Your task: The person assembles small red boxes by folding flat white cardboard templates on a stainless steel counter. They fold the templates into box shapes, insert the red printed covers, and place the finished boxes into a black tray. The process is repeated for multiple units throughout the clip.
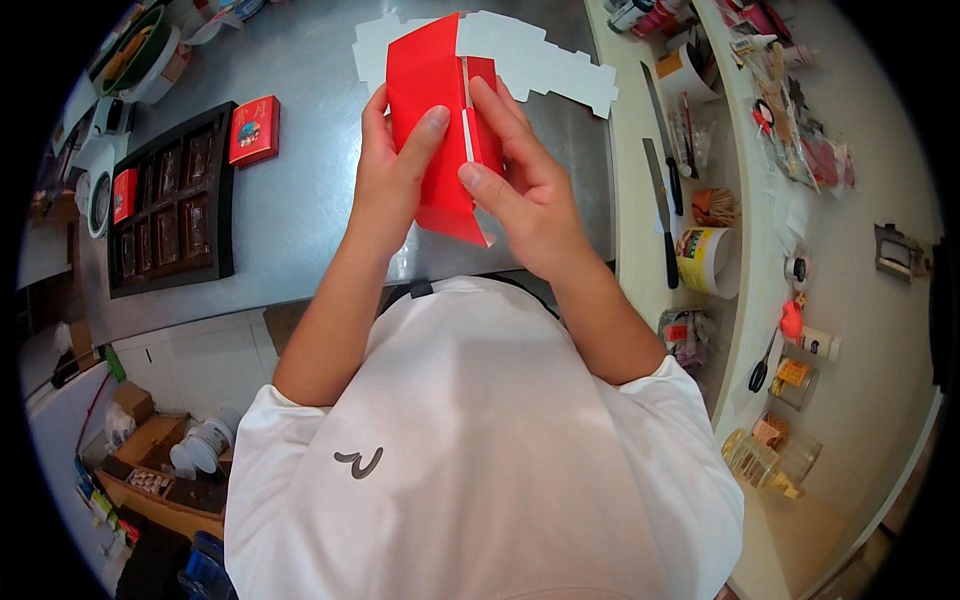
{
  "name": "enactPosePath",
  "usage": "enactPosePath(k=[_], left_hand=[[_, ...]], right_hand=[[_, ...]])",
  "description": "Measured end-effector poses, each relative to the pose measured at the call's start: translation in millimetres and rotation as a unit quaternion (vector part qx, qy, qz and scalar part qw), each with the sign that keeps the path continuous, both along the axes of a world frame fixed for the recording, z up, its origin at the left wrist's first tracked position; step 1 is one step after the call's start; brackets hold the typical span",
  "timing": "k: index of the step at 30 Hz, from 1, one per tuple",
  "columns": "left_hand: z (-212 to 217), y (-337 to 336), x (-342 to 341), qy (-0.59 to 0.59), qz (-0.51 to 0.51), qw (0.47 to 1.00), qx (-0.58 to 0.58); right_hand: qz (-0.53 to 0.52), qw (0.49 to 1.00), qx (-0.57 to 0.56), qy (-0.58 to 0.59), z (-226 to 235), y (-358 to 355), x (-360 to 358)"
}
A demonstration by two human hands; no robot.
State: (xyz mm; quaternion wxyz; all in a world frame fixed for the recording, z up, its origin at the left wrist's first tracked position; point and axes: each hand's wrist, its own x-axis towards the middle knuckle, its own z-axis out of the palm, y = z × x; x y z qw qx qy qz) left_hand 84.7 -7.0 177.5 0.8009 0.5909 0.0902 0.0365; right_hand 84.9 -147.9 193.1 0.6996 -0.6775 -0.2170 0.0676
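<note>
Item 1 — red folded cardboard box blank (432,120), glossy, partly formed into a flat sleeve. Held up above the brushed steel worktop (300,200), in front of the chest, between both hands. Long axis runs roughly away from the person, tilted a little to the left at the far end; the near lower corner points down toward the right wrist.

Item 2 — left hand (385,175). Grips the left edge of the blank; thumb laid flat across the red front face, remaining fingers behind and mostly hidden. Closed on the card.

Item 3 — right hand (525,185). Holds the right edge, where a white inner seam strip shows; thumb and forefinger pinch along that seam, the other fingers curled behind. Closed on the card. Both hands are in contact, the right one sitting on the seam itself.

Item 4 — stack of flat white die-cut cardboard sheets (540,60), lying on the worktop beyond the hands.

Item 5 — dark compartment tray (175,205) to the left, holding brown wrapped pieces; a small finished red box (254,130) just beside its far right corner.

Item 6 — two long knives (662,190) on the pale side counter to the right.
</note>
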Motion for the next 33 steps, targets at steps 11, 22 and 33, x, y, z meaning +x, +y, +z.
enactPosePath(k=[11, 22, 33], left_hand=[[6, 8, 9, 0.012, -0.032, 0.999, -0.017], [11, 6, 2, 0.004, -0.032, 0.999, -0.016], [7, -3, -3, -0.043, 0.019, 0.997, 0.06]], right_hand=[[0.137, 0.988, -0.064, -0.022, 14, -18, 22], [0.157, 0.981, -0.088, -0.067, 10, -27, 22], [0.107, 0.99, 0.082, 0.04, 8, -18, 9]])
